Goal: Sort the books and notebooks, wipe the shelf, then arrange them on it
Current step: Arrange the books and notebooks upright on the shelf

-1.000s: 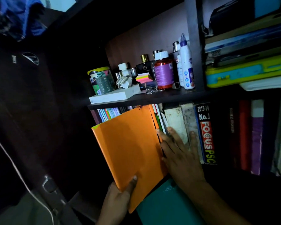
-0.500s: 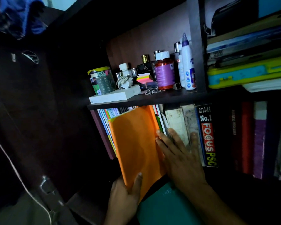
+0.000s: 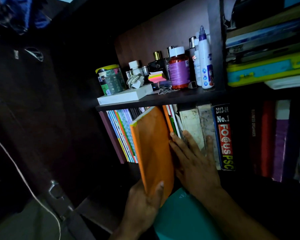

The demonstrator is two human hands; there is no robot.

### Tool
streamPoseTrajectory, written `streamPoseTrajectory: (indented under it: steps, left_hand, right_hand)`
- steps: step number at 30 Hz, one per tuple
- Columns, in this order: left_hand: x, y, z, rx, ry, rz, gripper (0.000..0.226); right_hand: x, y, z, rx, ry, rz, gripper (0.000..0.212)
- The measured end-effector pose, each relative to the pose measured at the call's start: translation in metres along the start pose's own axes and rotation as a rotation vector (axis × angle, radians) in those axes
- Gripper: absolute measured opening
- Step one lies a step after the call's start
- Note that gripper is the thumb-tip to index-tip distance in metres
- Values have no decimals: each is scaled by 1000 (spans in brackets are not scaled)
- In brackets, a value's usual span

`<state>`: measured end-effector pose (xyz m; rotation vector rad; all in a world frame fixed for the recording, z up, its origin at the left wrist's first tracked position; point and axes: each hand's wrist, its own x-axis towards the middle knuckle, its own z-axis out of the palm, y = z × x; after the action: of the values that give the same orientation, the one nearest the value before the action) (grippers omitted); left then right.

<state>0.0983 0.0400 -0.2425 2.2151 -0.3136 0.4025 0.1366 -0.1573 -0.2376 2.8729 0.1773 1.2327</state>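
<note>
Orange notebook [image 3: 152, 153]: 1 pc, upright w/ slight tilt, partly inside lower shelf compartment, between thin colourful notebooks [image 3: 123, 135] on its left and pale worn books [image 3: 191, 125] on its right. Bottom corner sticks out toward the person.

Left hand [image 3: 144, 203]: fingers curled round notebook's lower edge, thumb across front cover; gripping it.
Right hand [image 3: 192, 161]: flat, fingers straight, pressing on spines of row at right, fingertips at the gap beside the orange cover. Holds nothing.

Step in hand (judged): sliding notebook into the row. To do well: right hand holds neighbours back so gap stays wide; left hand levels the bottom edge on the shelf floor, then pushes straight in till flush w/ other spines. Watch top corner under shelf board [image 3: 163, 99]; little clearance there. Risk: thin notebooks at left get dragged inward or bent.

Counts, lower row: pale worn books 2; "FOCUS PSC" book [image 3: 223, 139] 1; thin notebooks approx. a dozen, too tight to count exactly; dark, red, purple spines farther right, too dim to count.
Teal book [image 3: 184, 217]: 1, lying below both hands.
Upper shelf: white box [image 3: 126, 96] 1; printed tin [image 3: 110, 79] 1; orange pill bottle [image 3: 178, 70] 1; white squeeze bottle [image 3: 205, 61] 1.
</note>
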Motion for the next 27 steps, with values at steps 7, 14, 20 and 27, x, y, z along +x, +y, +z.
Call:
streamPoseTrajectory:
  steps: [7,14,20,27]
  left_hand:
    - [11,8,14,-23,-67,-91,40]
    - [28,20,19,2,-173,-97,85]
    - [51,34,40,120,-96,-75,79]
    - [44,30,39,7,226,7,22]
  right_hand:
    - [1,2,0,-40,-51,-15,94]
    - [0,5,-1,-54,-31,-22,84]
    - [0,4,-3,-33,5,-32,71]
    - [2,6,-5,10,10,-45,71]
